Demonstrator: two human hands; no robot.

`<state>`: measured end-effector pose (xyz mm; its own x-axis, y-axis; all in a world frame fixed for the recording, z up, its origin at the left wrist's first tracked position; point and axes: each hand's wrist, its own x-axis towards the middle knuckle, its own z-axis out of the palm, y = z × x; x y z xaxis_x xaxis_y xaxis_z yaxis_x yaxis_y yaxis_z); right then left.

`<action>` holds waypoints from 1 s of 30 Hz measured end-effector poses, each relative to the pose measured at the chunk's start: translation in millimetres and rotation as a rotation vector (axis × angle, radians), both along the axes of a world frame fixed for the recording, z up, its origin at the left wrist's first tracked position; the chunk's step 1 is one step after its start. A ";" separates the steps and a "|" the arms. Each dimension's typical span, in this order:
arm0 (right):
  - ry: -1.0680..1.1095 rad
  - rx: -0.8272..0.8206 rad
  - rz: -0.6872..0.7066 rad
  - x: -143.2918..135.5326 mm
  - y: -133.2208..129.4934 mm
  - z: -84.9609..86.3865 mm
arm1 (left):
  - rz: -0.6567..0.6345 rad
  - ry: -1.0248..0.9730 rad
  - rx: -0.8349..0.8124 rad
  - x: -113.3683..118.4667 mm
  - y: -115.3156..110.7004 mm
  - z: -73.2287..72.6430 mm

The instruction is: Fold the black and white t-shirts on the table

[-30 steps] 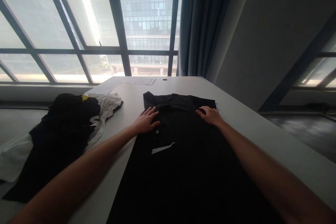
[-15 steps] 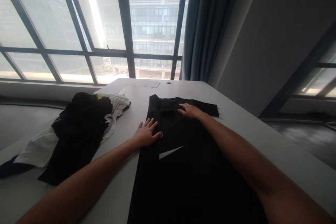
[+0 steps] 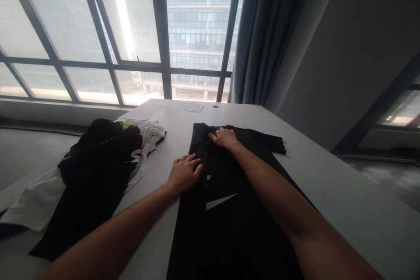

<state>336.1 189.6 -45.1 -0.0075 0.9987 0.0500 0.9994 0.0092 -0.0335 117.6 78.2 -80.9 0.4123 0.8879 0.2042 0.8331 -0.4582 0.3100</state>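
A black long shirt (image 3: 249, 236) with a white swoosh mark lies spread on the white table, its collar end away from me and a short sleeve out to the right. My left hand (image 3: 185, 173) rests on the shirt's left edge, fingers slightly bent and thumb apart. At the collar end, my right hand (image 3: 225, 138) has its fingers curled over the cloth, with the thumb pointing left. Its fingertips are hidden behind the knuckles. Part of the collar is covered by this hand.
To the left sits a heap of black and white clothes (image 3: 101, 157) with some yellow. Sheets of paper (image 3: 187, 106) lie at the far end of the white table (image 3: 321, 183), by a round hole (image 3: 215, 106). Large windows and a grey-blue curtain (image 3: 272, 30) stand behind.
My right hand has shifted left along the collar end, and its fingers went from spread to curled. My left hand's fingers have bent a little. The collar end looks flatter.
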 end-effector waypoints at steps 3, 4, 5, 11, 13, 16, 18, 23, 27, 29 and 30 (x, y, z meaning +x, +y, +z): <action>0.025 0.011 0.139 -16.7 8.7 -5.7 | -0.007 -0.023 0.037 -2.3 2.1 1.9; 0.047 -0.026 0.160 -20.1 12.0 -10.8 | -0.015 -0.021 0.051 -3.2 3.0 1.4; 0.071 -0.070 0.157 -22.0 15.5 -16.7 | -0.024 -0.016 0.063 -4.0 3.9 0.5; 0.139 -0.168 0.037 -9.1 35.3 -40.7 | -0.040 0.021 0.011 -5.7 7.4 -7.6; 0.143 -0.145 0.011 -2.7 38.9 -41.7 | -0.087 0.028 -0.020 -5.9 7.6 -8.0; 0.134 -0.075 -0.029 2.3 36.4 -41.1 | -0.180 0.034 -0.029 -6.0 6.8 -6.9; 0.113 -0.024 -0.017 2.3 27.3 -39.8 | -0.186 0.034 -0.030 -5.7 6.0 -6.4; 0.003 0.078 0.133 -6.2 -20.4 -25.1 | -0.146 0.009 -0.063 -5.4 7.1 -6.8; 0.051 0.107 0.113 -20.1 -69.5 -2.2 | -0.107 -0.131 -0.052 -7.9 11.5 -6.3; 0.148 0.002 0.079 -28.4 -91.2 6.8 | -0.094 -0.211 -0.043 -9.3 14.1 -6.0; 0.204 -0.079 0.063 -32.6 -100.5 9.6 | -0.092 -0.252 -0.047 -10.0 15.3 -6.0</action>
<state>303.5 89.1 -35.6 -0.0677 0.9975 -0.0216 0.9693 0.0606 -0.2382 107.6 93.5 -86.9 0.4330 0.8601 0.2697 0.6827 -0.5083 0.5250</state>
